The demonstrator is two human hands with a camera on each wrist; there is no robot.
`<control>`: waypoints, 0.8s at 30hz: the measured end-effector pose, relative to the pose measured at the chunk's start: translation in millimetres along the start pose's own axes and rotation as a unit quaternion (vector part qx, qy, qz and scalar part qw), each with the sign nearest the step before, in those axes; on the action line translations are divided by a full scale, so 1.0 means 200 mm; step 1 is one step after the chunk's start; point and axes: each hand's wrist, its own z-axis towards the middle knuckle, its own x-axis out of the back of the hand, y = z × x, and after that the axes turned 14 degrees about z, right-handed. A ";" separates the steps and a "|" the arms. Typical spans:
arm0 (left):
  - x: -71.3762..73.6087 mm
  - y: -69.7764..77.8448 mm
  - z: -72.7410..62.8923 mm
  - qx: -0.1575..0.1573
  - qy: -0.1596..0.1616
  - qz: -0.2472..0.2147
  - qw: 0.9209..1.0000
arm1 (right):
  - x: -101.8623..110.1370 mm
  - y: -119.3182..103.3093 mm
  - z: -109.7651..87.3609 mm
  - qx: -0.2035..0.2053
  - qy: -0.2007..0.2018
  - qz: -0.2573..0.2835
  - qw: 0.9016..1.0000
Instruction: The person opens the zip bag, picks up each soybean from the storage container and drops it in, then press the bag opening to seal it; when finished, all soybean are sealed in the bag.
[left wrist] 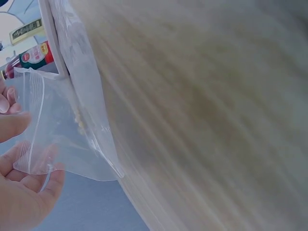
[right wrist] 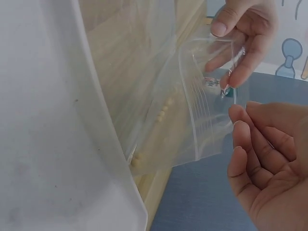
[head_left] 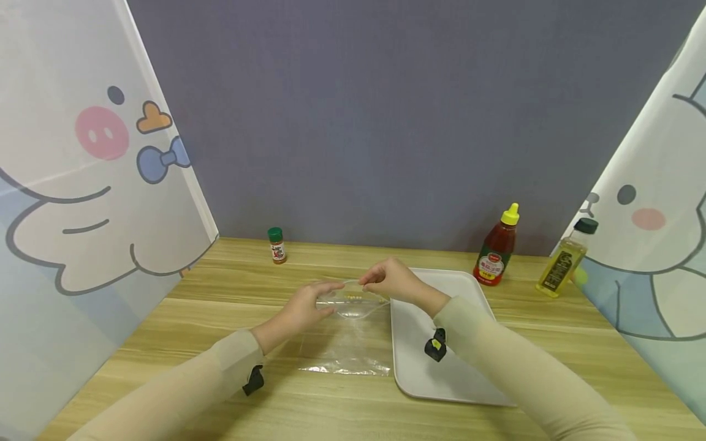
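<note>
A clear zip-lock bag [head_left: 347,346] lies partly on the wooden table, its mouth end raised between both hands. At the left side of the mouth, my left hand [head_left: 300,309] holds the bag with its thumb apart from the curled fingers; some of those fingers show through the film in the right wrist view. My right hand [head_left: 394,282] pinches the far rim between thumb and forefinger, its other fingers curled. Small yellow pieces [right wrist: 163,109] sit inside the bag, below the ridged zip strip [right wrist: 199,106]. The bag's mouth gapes in the head view.
A white tray [head_left: 441,373] lies right of the bag, under the right forearm. Behind it stand a red sauce bottle [head_left: 494,254] with a yellow cap and an oil bottle [head_left: 562,266]. A green-capped spice jar [head_left: 277,247] is at the back left. Printed panels flank the table.
</note>
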 end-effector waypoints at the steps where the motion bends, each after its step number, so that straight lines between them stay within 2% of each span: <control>1: 0.00 0.00 0.00 -0.001 0.000 0.000 1.000 | 0.01 0.00 0.00 0.001 0.000 0.001 1.000; 6: 0.01 0.00 0.00 -0.003 0.003 -0.007 1.000 | 0.06 0.01 -0.02 0.009 0.008 0.021 1.000; 13: 0.02 0.00 0.00 0.011 0.000 -0.005 1.000 | 0.18 0.08 -0.08 -0.015 0.021 0.052 0.998; 24: 0.04 -0.01 0.00 0.022 -0.009 -0.015 1.000 | 0.32 0.24 -0.20 -0.021 0.041 -0.010 0.999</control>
